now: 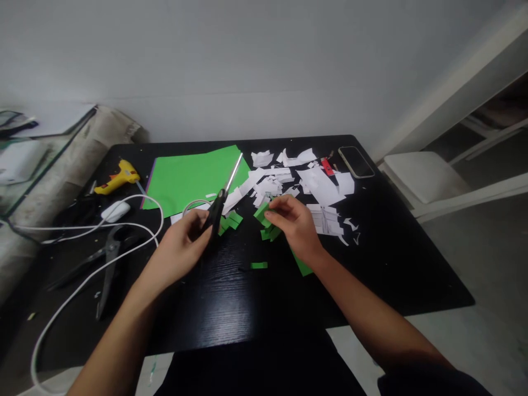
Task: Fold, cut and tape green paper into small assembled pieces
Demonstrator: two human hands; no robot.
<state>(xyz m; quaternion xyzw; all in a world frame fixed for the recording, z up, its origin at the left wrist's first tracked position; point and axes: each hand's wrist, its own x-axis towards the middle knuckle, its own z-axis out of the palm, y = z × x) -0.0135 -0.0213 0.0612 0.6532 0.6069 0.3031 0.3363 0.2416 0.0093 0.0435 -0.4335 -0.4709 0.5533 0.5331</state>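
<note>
My left hand [187, 242] is closed round the black handles of a pair of scissors [225, 192], whose blades point up and away over a large green sheet [185, 173]. In my right hand [295, 225], thumb and fingers pinch a small folded piece of green paper [262, 213]. More green pieces lie just under those fingers, and a green strip [304, 264] is partly hidden below the wrist. Beside the scissors rest some small green scraps [233, 220]. One short green strip [259, 265] sits alone nearer to me.
White paper scraps [268, 187] cover the table's back middle. A phone [357, 162] and a red item [327, 166] lie back right. At left are a yellow glue gun [119, 177], large dark shears [111, 253], a white charger [115, 211] and looping white cable [94, 275].
</note>
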